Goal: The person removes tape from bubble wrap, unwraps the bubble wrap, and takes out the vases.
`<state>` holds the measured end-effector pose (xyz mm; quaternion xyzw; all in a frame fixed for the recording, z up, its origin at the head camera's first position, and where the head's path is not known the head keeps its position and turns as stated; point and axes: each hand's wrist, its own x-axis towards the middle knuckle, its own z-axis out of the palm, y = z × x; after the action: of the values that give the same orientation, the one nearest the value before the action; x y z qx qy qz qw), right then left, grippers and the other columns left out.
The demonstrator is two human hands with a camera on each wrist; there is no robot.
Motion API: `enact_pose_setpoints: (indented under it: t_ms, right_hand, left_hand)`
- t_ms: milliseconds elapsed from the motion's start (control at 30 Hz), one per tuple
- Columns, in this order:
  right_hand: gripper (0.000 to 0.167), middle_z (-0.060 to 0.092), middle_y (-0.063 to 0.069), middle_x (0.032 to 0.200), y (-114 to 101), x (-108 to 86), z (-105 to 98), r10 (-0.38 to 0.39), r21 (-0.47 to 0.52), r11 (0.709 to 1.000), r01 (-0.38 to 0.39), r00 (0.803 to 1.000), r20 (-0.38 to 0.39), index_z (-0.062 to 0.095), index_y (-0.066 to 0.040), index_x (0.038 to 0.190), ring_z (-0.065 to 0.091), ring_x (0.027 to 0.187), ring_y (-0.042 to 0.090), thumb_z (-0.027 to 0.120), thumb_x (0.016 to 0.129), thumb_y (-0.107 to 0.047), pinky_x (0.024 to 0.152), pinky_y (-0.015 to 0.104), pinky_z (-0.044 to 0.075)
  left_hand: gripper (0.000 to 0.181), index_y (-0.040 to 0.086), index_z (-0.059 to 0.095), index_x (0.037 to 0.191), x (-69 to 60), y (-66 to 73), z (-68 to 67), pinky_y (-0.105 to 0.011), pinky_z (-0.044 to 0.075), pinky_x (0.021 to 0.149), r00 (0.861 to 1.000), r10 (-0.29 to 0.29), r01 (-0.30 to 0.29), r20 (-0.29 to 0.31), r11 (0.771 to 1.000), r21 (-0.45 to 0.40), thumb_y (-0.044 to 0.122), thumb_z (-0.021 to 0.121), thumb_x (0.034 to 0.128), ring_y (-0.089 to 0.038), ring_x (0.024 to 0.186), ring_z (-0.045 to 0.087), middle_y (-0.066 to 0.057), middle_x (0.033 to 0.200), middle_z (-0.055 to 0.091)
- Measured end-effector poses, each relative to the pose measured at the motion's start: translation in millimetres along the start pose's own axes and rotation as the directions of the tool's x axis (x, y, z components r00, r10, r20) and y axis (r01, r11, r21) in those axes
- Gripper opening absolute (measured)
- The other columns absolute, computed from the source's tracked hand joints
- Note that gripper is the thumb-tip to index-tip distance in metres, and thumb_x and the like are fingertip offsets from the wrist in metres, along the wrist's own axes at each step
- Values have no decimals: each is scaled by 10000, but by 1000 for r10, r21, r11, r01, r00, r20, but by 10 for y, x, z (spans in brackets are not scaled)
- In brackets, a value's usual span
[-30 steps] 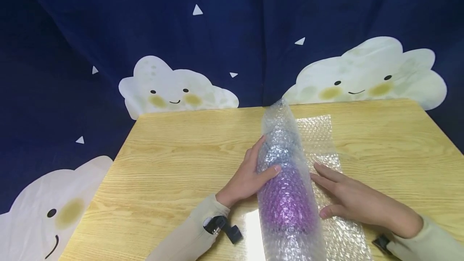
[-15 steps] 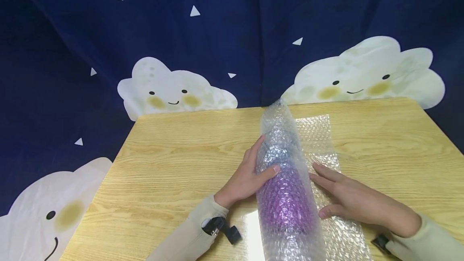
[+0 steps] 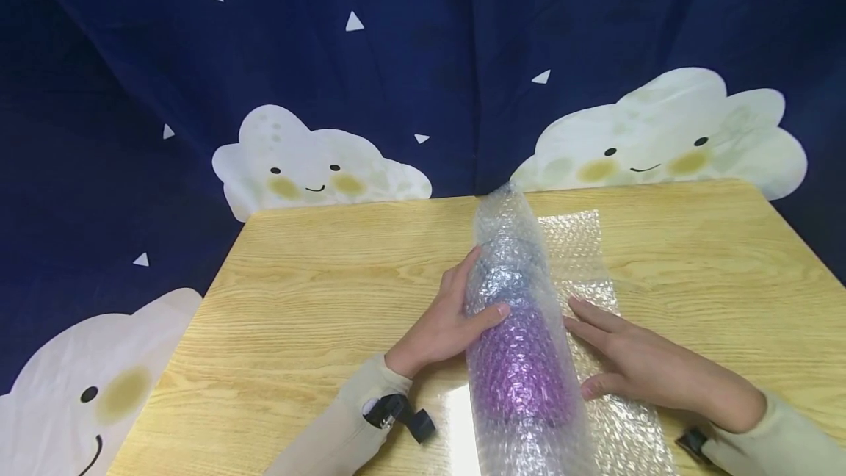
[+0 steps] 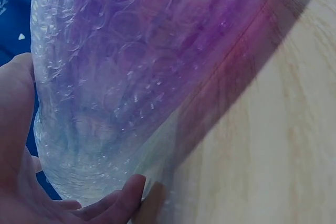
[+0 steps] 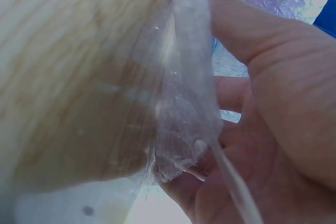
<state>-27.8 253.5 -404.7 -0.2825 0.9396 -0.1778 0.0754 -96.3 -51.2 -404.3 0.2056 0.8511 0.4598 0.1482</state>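
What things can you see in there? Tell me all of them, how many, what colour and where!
backdrop: 1, dark blue, at the back
clouds: 3, white with smiles, printed on the backdrop
triangles: 6 in the head view, white, on the backdrop
table: 1, light wood colour, below the backdrop
bubble-wrapped bundle: 1, clear over purple and blue, at the table's middle
flat bubble wrap: 1 piece showing, clear, right of the bundle
gadgets: 2, black, one low on each side
sleeves: 2, cream, at the bottom
left hand: 1, bare, holding the bundle
right hand: 1, bare, over the flat bubble wrap
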Motion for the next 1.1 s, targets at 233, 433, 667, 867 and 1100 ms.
enact_pose_setpoints:
  t_ms: [233, 433, 667, 867, 1100]
  right_hand:
    - [1050, 322, 284, 1652, 1, -2, 6, 1, -1, 1000, -1, 1000, -3, 471, -17, 1534, 449, 1442, 498, 570, 808, -768, 1091, 591, 464]
    - [1048, 326, 290, 1647, 6, -5, 6, -4, -7, 1000, 4, 1000, -10, 474, -12, 1530, 451, 1438, 502, 579, 806, -762, 1090, 591, 461]
    - [1045, 352, 288, 1636, 6, 18, 26, -12, -24, 1000, 12, 1000, -17, 493, -5, 1516, 461, 1433, 497, 614, 790, -747, 1091, 585, 467]
    - [1052, 343, 286, 1641, 2, 18, 20, -6, -11, 1000, 6, 1000, -8, 483, -7, 1523, 454, 1436, 502, 610, 790, -752, 1090, 593, 467]
    - [1050, 326, 279, 1651, 15, 2, 5, -6, -5, 1000, 6, 1000, -2, 467, -17, 1536, 451, 1440, 497, 580, 808, -765, 1097, 584, 458]
  left_hand:
    - [952, 488, -7, 1628, -5, 28, -35, -707, 352, 1171, 1000, -16, 16, 1, 1000, 13, 657, 614, 927, -411, 1533, 345, -100, 1728, 134]
    - [952, 480, -2, 1631, -15, 50, -69, -717, 384, 1139, 1000, -5, 5, -4, 999, 34, 682, 603, 924, -442, 1497, 392, -85, 1737, 90]
    - [958, 436, 46, 1648, -39, 85, -121, -675, 411, 1145, 999, 10, -7, -45, 997, 71, 702, 603, 916, -425, 1506, 383, -113, 1741, 67]
    - [944, 488, 56, 1628, -71, 153, -141, -728, 362, 1150, 997, 5, 3, -79, 994, 112, 706, 620, 903, -425, 1577, 246, -82, 1753, 25]
    - [940, 508, 91, 1621, -153, 283, -144, -731, 388, 1122, 993, 51, -38, -108, 992, 122, 663, 668, 895, -403, 1577, 253, 13, 1753, -3]
